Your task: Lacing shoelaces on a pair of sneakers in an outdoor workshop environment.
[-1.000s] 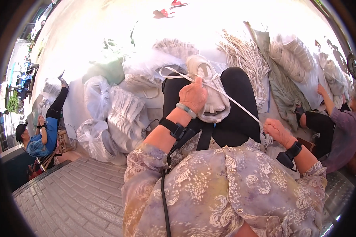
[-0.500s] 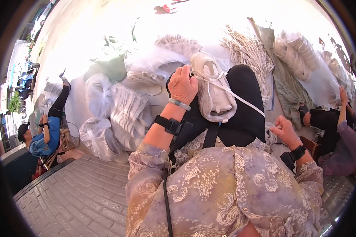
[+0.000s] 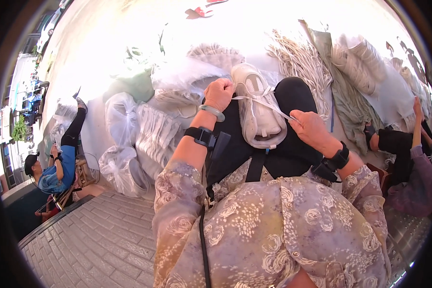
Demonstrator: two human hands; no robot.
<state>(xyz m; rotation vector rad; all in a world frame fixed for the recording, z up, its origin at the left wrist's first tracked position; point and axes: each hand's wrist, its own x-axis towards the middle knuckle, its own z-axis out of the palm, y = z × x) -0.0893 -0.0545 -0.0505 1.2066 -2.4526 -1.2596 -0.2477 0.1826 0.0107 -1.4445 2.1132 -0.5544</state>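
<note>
A pale white sneaker rests across my lap between my black-clad knees, its toe pointing away from me. White shoelace runs over its tongue and out to both sides. At the shoe's left, my left hand is closed in a fist on one stretch of lace. On the right side, my right hand pinches the other stretch between thumb and finger, close to the sneaker's upper. The fingertips of the left hand are partly hidden by its back.
Clear plastic bags of shoes and stacked pale shoes lie to the left. A bundle of loose white laces and a grey-green sheet lie at right. One person sits far left, another at right.
My right hand has come up and inward from beside my right thigh to the sneaker, holding the lace nearer the shoe. My left hand has shifted slightly left and its fist has turned.
</note>
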